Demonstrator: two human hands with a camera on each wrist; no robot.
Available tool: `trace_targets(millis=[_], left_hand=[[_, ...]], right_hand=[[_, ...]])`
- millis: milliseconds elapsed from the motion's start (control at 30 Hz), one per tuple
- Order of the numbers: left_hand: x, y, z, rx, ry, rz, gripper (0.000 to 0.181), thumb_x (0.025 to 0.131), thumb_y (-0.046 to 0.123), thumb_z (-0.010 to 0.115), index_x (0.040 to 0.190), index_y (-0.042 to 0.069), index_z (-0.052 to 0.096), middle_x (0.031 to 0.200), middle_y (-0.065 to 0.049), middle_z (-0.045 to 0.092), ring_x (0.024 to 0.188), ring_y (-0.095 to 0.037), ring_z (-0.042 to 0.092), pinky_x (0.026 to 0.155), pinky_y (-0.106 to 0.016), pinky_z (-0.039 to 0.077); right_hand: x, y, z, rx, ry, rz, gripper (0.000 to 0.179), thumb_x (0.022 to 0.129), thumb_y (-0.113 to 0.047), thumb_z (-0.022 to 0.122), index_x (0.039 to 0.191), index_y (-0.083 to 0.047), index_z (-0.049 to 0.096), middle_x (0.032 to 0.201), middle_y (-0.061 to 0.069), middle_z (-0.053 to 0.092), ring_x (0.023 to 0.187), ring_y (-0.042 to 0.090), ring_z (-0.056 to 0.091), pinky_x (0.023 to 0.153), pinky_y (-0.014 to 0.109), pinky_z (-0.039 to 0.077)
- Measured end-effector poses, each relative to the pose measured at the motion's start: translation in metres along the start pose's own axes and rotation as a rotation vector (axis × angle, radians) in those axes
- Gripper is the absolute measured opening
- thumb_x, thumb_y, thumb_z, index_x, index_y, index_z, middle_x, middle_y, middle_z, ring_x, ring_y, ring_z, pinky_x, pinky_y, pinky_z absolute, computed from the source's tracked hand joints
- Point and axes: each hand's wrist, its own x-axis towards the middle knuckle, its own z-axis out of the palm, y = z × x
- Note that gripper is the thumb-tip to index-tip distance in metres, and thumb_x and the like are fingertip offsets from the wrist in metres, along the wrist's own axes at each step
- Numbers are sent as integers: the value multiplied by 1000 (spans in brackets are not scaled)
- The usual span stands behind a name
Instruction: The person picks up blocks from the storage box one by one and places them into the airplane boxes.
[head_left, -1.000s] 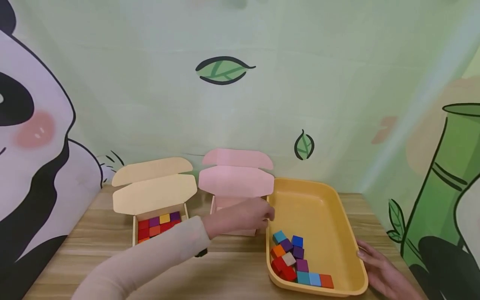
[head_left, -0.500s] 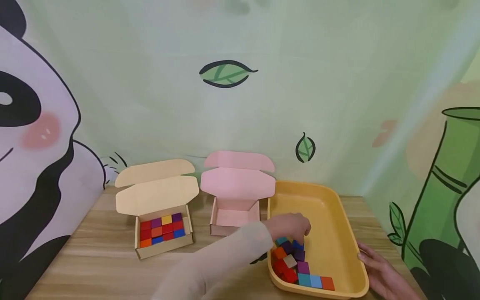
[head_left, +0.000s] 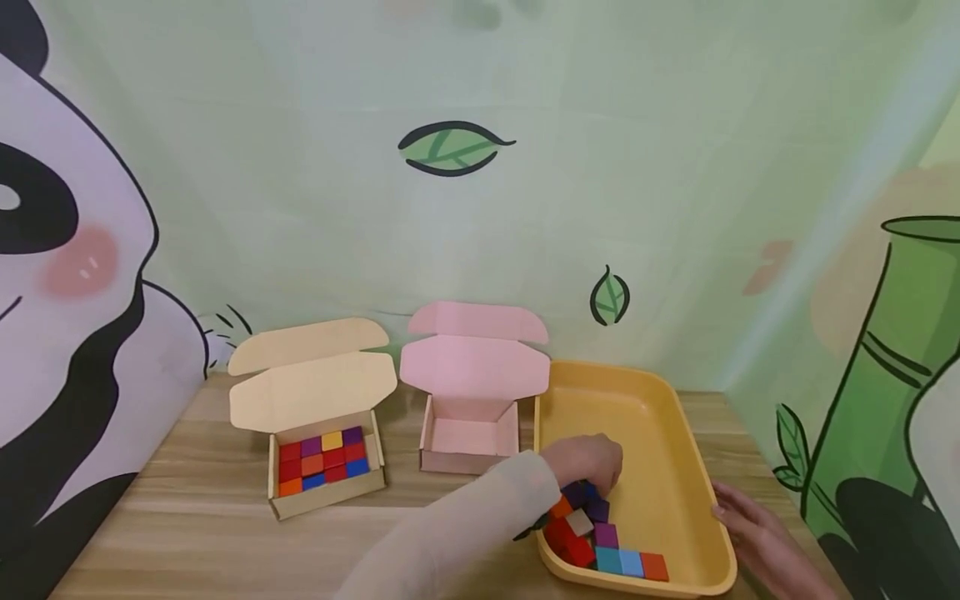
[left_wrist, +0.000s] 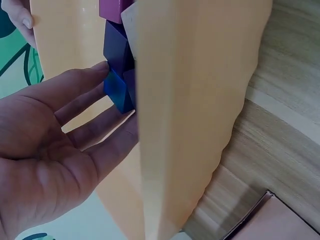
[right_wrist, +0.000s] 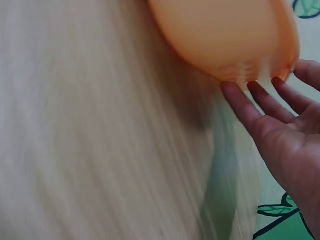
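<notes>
My left hand (head_left: 585,460) reaches over the near-left rim into the yellow tray (head_left: 652,450). In the left wrist view its thumb lies against a blue cube (left_wrist: 118,92) and its fingers come round the far side, pinching it. Dark purple cubes (left_wrist: 117,47) stand right beside it. At the tray's right side my right hand (head_left: 765,533) keeps its fairly straight fingers against the outer wall, with fingertips at the edge in the right wrist view. A white cube (head_left: 580,523), a magenta cube (head_left: 606,536) and red cubes (head_left: 577,551) lie in the tray's near-left corner.
An open pink box (head_left: 468,436) with its lid raised stands just left of the tray. Farther left, an open tan box (head_left: 330,493) holds rows of coloured cubes (head_left: 322,461). Behind the wooden table (head_left: 225,542) hangs a printed backdrop.
My left hand has moved from over the pink box rightward and down into the tray, onto the blue cube. The right hand has stayed at the tray's side.
</notes>
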Motion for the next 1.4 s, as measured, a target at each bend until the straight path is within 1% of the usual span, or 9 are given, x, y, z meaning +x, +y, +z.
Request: trace_targets(millis=[200, 333, 467, 567, 633, 767, 1033, 1267, 1400], left_hand=[[1, 2, 1, -23, 11, -19, 12, 86, 20, 80, 77, 16, 73, 70, 7, 54, 67, -11, 45, 58, -21, 38], [2, 5, 0, -43, 11, -50, 20, 85, 21, 82, 74, 16, 66, 70, 6, 54, 66, -11, 46, 58, -22, 40], [2, 6, 0, -52, 6, -84, 22, 82, 20, 84, 70, 16, 66, 69, 5, 54, 64, -12, 46, 55, -23, 40], [2, 6, 0, -53, 20, -96, 24, 80, 21, 87, 68, 17, 67, 68, 6, 54, 62, -11, 45, 54, -23, 39], [1, 5, -1, -58, 32, -101, 24, 79, 22, 88, 67, 17, 67, 69, 6, 55, 62, -11, 46, 54, -22, 41], [-3, 1, -3, -95, 63, -87, 24, 78, 22, 88, 68, 17, 68, 68, 6, 57, 61, -10, 49, 53, -22, 43], [-11, -18, -17, -183, 162, 19, 30, 83, 23, 84, 63, 16, 63, 59, 9, 52, 55, -7, 45, 50, -19, 38], [-30, -41, -39, -216, 198, 77, 11, 85, 21, 82, 84, 11, 78, 76, 6, 69, 63, -5, 54, 59, -16, 46], [-38, -55, -51, -233, 202, 77, 13, 86, 22, 82, 84, 10, 77, 75, 4, 67, 64, -6, 53, 60, -17, 45]], right_hand=[[-4, 0, 1, -37, 18, -4, 75, 111, -39, 39, 160, 2, 0, 165, 29, 6, 118, 4, 58, 101, 40, 51], [-5, 1, 7, -19, 92, 7, 76, 109, -39, 44, 161, 1, 6, 165, 27, 11, 118, 6, 58, 99, 39, 52], [-4, 4, 12, 97, 89, 25, 75, 110, -35, 43, 162, -3, 0, 153, 7, 40, 114, 3, 58, 99, 36, 51], [-3, 3, 15, 179, 55, 33, 75, 110, -35, 41, 162, -6, -6, 141, -8, 43, 114, 4, 58, 100, 36, 49], [-1, 2, 17, 187, 64, 38, 75, 110, -36, 41, 162, -7, -4, 147, -2, 40, 115, 5, 58, 101, 36, 49], [1, 0, 22, 128, 113, 44, 75, 110, -37, 41, 162, -5, -1, 165, 21, 14, 124, 11, 52, 100, 36, 50], [5, -1, 24, 55, 143, 60, 76, 110, -41, 38, 162, -3, -5, 167, 26, -2, 150, 40, 13, 98, 29, 47], [2, 2, 21, 79, 148, 84, 74, 110, -41, 37, 162, -6, -4, 167, 24, -2, 149, 38, 17, 104, 37, 47], [1, 4, 19, 115, 117, 76, 74, 111, -39, 37, 163, -9, -6, 168, 21, -3, 141, 24, 36, 103, 37, 48]])
